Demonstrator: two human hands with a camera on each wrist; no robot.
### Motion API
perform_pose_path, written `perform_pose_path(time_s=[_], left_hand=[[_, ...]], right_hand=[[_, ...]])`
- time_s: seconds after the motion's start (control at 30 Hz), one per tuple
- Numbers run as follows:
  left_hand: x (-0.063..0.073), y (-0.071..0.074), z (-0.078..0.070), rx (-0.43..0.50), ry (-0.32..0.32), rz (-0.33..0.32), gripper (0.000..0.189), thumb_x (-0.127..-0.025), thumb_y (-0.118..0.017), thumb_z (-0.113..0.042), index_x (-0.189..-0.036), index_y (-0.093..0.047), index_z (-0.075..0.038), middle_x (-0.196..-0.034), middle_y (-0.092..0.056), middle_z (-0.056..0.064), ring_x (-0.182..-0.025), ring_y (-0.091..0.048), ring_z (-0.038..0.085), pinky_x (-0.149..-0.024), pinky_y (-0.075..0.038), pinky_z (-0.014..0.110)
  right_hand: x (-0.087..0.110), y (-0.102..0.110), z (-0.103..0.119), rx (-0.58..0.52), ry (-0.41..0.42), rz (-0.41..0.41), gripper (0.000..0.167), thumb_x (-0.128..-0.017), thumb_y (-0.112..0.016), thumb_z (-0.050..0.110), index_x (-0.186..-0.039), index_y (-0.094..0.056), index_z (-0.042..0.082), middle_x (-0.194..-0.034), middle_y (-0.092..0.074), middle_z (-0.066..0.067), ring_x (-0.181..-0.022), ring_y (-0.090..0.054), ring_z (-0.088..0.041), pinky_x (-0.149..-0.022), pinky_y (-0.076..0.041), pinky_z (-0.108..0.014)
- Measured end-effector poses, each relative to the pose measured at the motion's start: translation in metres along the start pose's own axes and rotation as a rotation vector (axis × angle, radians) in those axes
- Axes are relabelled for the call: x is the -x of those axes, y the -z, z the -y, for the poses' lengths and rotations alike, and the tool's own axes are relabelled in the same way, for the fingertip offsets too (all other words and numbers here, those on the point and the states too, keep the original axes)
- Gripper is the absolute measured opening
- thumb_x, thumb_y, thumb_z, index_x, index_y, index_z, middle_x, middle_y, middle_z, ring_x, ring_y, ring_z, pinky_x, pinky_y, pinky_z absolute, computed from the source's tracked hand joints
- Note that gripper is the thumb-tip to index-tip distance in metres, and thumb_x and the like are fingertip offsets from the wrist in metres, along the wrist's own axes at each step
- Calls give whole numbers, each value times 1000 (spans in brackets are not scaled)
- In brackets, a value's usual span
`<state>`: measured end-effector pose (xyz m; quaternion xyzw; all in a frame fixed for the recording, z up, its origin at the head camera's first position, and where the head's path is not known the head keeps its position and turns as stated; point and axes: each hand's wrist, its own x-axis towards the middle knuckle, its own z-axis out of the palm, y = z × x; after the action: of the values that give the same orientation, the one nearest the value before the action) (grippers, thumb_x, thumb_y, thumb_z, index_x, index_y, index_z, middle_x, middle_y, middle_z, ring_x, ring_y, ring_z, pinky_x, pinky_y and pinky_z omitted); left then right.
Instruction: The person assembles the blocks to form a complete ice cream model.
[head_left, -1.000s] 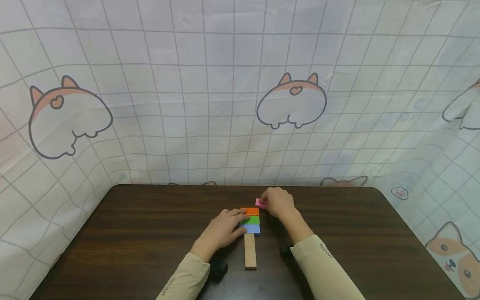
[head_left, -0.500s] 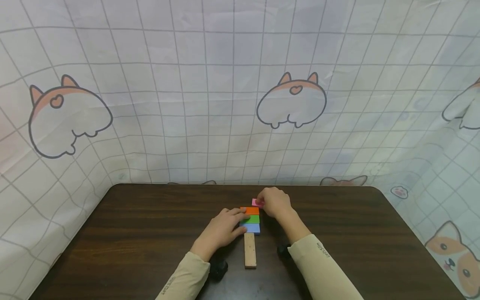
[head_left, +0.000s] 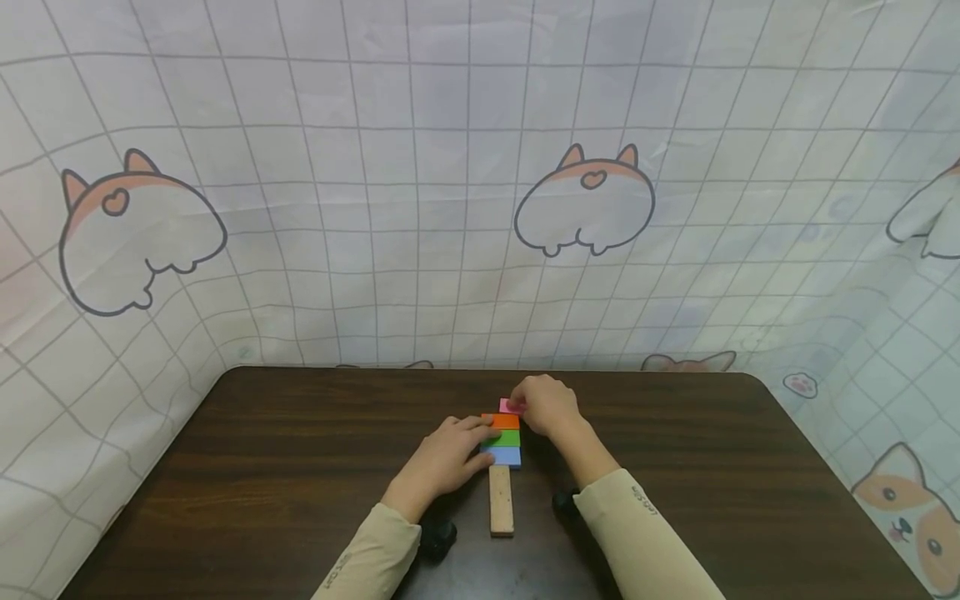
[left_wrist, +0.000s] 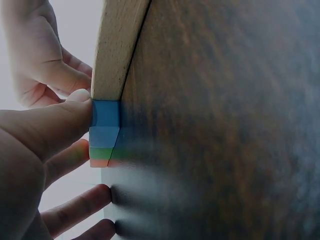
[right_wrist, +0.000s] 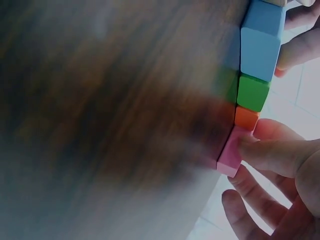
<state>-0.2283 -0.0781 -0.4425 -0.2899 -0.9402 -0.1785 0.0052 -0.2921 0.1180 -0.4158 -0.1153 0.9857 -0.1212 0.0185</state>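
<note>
Orange [head_left: 507,422], green [head_left: 512,438] and blue [head_left: 507,457] blocks lie in a column on the table, touching one another. Below the blue block a narrow light wooden block [head_left: 501,502] extends toward me. My left hand [head_left: 442,458] rests its extended fingers and thumb on the left side of the colored blocks; in the left wrist view, its thumb [left_wrist: 70,117] touches the blue block. At the column's far end, my right hand [head_left: 549,406] pinches a pink block [right_wrist: 230,154] between thumb and fingers. In the right wrist view, the pink block meets the orange block [right_wrist: 247,118].
The dark wood-grain table [head_left: 300,483] spreads out on both sides of the blocks. A white grid-patterned cloth [head_left: 420,200] with cartoon animals hangs behind the table. A black wrist device [head_left: 437,540] sits under the left cuff, and another [head_left: 565,505] under the right.
The right hand has slid the pink block left, so it now sits more nearly behind the orange block. The left hand and the other blocks have stayed in place.
</note>
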Motion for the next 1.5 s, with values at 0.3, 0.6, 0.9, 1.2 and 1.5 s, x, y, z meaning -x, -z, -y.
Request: perform_pose_path(time_s=[0.3,0.6,0.9,1.2,1.5], left_hand=[[-1,0,0,6,5,2,41,-98,-64,-36,-135,-64,-20,-149,-52,4,-125,-53,31,-97,-51,49],[-1,0,0,-2,0,0,41,-98,-64,-37,-135,-64,-20,-148,-52,4,-124,-53,31,-97,-51,48],[0,-1,1,-13,-4,-8,41,-98,-64,-36,-135,-64,-20,-148,-52,4,-123,-53,31,-95,-52,48],[1,2,1,-2,-14,-6,41,-98,-64,-34,-136,-63,-19,-148,-53,5,-125,-53,32,-96,-51,49],[1,4,-1,-1,-18,3,41,-98,-63,-34,-137,-63,-19,-146,-54,5,-121,-54,32,-93,-53,49]], right_hand=[[-1,0,2,4,-7,16,30,-86,-72,3,-102,-80,27,-107,-74,2,-92,-67,-25,-82,-55,-53],[0,1,6,-3,32,10,31,-89,-66,1,-103,-80,26,-113,-73,-1,-95,-68,-28,-82,-55,-55],[-2,0,10,13,69,24,24,-94,-66,9,-105,-80,26,-115,-73,-1,-98,-68,-30,-84,-55,-56],[2,1,15,-4,95,19,28,-93,-66,3,-107,-79,23,-115,-73,-1,-102,-67,-29,-82,-57,-52],[5,-2,22,-29,96,34,34,-87,-71,1,-114,-77,21,-123,-70,-4,-111,-64,-28,-84,-57,-50]])
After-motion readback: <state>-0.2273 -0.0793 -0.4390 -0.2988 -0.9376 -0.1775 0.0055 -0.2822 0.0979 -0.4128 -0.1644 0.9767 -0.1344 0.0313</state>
